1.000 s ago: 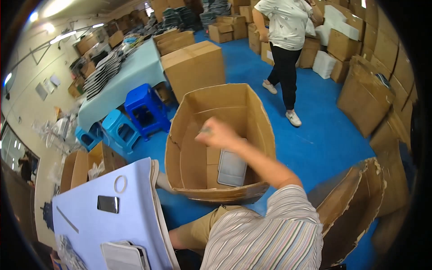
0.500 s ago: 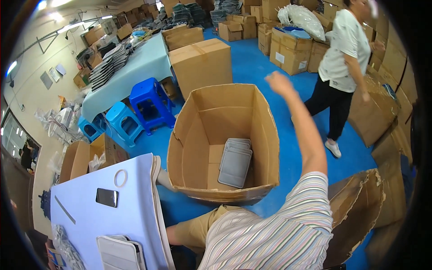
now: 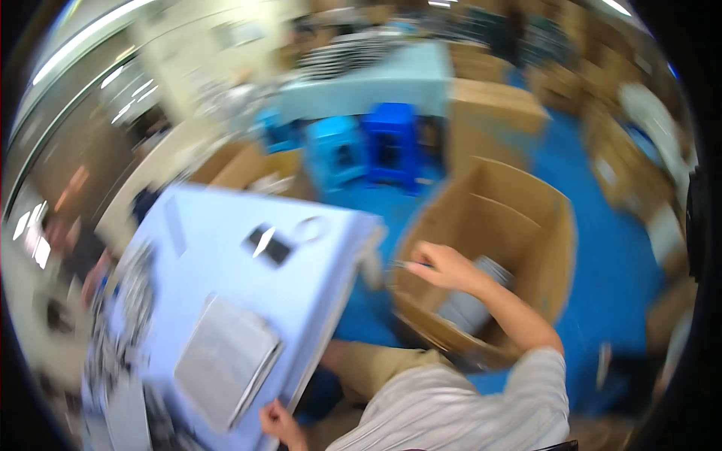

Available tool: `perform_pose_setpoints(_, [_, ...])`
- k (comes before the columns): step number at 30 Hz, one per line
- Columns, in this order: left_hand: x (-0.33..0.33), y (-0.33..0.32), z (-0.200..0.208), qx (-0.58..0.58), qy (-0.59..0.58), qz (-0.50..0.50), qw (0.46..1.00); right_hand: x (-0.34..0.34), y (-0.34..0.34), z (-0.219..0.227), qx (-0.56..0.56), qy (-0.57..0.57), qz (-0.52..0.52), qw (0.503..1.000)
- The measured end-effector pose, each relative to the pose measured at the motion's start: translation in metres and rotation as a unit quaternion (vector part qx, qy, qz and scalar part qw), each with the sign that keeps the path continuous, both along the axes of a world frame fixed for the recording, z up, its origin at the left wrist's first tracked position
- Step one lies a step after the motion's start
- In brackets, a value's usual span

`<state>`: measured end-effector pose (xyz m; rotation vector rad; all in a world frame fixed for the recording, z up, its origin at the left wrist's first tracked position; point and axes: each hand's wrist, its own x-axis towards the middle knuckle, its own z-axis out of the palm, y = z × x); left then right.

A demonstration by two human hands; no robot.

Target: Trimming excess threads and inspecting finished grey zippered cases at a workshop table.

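Note:
Over the near left part of a tall open carton, my right hand is closed, its thumb and fingers drawn together. A small thin bit shows at the fingertips, too blurred to name. Grey flat padded pieces lie in the bottom of the carton, partly behind my right forearm. By the near edge of the table, my left hand has curled fingers with nothing visible in them. Beside it on the table rests a short stack of grey flat fabric pieces.
The table also bears a black phone, a tape ring, a grey strip and heaped grey pieces. Beyond stand blue stools, a closed carton and a second table. Someone sits at the far left.
My view has swung left, so the table and carton sit farther right. My right hand has come from beyond the carton back over it. My left hand has entered view; the walking person is gone.

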<state>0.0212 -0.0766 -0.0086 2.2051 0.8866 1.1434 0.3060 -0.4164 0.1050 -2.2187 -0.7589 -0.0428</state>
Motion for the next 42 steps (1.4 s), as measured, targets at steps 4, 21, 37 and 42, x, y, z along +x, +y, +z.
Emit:
perform_pose_setpoints(4, [-0.024, -0.001, -0.001, -0.115, 0.050, 0.076, 0.989, -0.017, 0.079, -0.010, 0.032, 0.066, 0.149, 0.986])
perform_pose_setpoints(21, [-0.001, -0.009, -0.006, 0.063, -0.090, -0.035, 0.993, 0.025, 0.287, -0.125, 0.242, -0.175, 0.813, 0.499])
perform_pose_setpoints(37, [0.005, -0.007, -0.035, 0.079, -0.084, -0.006, 0.993, -0.037, 0.297, -0.074, -0.210, 0.144, 0.478, 0.841])
perform_pose_setpoints(42, [0.005, -0.015, -0.021, 0.074, -0.099, 0.024, 0.992, -0.031, 0.286, -0.069, -0.188, 0.107, 0.510, 0.832])
